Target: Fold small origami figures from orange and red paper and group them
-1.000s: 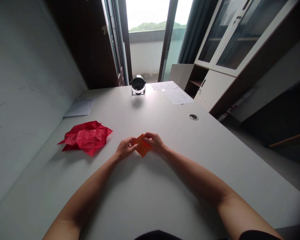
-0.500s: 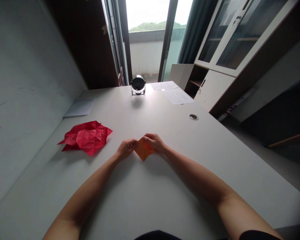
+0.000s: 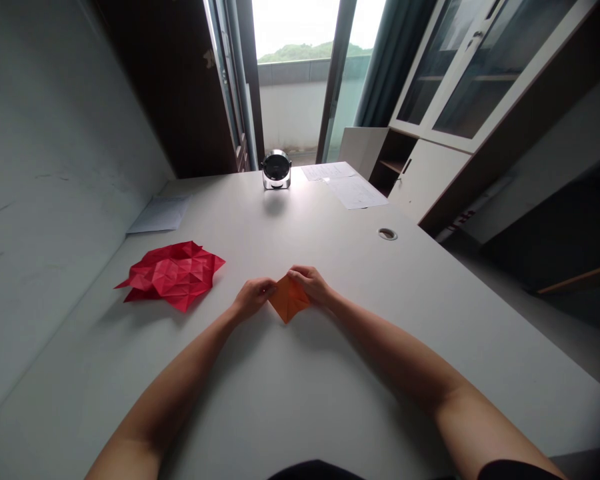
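A small folded sheet of orange origami paper point(image 3: 286, 303) is held between my two hands above the middle of the white table. It looks roughly diamond-shaped, with one corner pointing toward me and a crease running down it. My left hand point(image 3: 254, 295) pinches its left corner between thumb and fingers. On the upper right edge, my right hand point(image 3: 310, 281) grips the paper with the thumb on top, and the fingers behind are partly hidden. Off to the left lies a larger red paper point(image 3: 173, 275), crumpled with many fold lines and touched by neither hand.
A round black-and-silver device point(image 3: 277, 169) stands at the table's far edge. Printed sheets point(image 3: 355, 191) lie at the back right, near a round cable hole point(image 3: 387, 234). Another paper stack point(image 3: 160, 214) rests by the left wall. White cabinets point(image 3: 433, 177) stand to the right.
The orange paper has shifted very slightly, its near corner a touch lower and to the left. Both hands keep their hold, the right one a hair further right.
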Demonstrator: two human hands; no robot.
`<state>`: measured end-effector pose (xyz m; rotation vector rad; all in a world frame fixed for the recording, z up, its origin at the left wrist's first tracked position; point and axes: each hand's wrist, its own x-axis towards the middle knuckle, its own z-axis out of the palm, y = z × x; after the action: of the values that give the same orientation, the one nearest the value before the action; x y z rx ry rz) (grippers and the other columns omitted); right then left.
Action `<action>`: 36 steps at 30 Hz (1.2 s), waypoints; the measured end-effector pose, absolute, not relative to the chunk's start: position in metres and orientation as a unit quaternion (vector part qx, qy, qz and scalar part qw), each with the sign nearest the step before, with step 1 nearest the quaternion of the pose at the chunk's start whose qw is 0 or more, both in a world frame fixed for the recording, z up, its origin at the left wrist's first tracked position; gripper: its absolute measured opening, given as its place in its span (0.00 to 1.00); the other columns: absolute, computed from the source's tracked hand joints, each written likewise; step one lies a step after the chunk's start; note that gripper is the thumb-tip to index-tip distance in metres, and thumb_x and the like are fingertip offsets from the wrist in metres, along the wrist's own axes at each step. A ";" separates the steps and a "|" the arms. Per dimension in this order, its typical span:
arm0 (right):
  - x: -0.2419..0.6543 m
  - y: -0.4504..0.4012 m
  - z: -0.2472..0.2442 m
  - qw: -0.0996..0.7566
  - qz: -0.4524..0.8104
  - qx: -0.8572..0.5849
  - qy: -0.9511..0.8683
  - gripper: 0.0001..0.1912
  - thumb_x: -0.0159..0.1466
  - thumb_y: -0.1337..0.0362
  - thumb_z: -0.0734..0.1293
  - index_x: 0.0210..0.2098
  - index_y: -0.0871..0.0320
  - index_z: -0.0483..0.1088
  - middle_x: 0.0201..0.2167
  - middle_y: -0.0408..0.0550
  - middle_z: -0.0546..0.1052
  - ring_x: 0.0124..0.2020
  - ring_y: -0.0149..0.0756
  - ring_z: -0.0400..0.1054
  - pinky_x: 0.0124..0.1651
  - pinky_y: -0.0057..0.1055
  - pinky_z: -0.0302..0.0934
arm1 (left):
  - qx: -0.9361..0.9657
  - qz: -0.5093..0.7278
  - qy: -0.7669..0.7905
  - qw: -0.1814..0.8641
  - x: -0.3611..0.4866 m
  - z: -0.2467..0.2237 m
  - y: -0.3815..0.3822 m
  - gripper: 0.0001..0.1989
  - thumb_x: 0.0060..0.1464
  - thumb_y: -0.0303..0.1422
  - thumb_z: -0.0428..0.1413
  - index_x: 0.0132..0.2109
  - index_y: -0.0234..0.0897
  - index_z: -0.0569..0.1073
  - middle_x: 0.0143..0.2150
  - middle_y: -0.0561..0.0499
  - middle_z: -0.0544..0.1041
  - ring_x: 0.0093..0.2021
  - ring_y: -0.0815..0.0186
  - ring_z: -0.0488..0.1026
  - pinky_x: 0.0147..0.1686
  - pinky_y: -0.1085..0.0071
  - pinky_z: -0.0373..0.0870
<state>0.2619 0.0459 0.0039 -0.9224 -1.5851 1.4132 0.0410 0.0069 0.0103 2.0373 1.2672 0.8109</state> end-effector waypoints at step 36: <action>0.263 0.047 0.010 0.380 0.596 -0.307 -0.637 0.27 0.59 0.41 0.69 0.43 0.58 0.73 0.37 0.49 0.77 0.38 0.39 0.70 0.42 0.33 0.64 | 0.591 0.495 0.510 0.381 0.028 0.000 0.020 0.18 0.61 0.47 0.53 0.40 0.36 0.75 0.36 0.48 0.79 0.38 0.63 0.75 0.38 0.72 0.70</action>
<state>0.2633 0.0472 0.0102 -0.7850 -1.6264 1.5213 0.0278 0.0201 0.0005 1.5083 1.3026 1.2638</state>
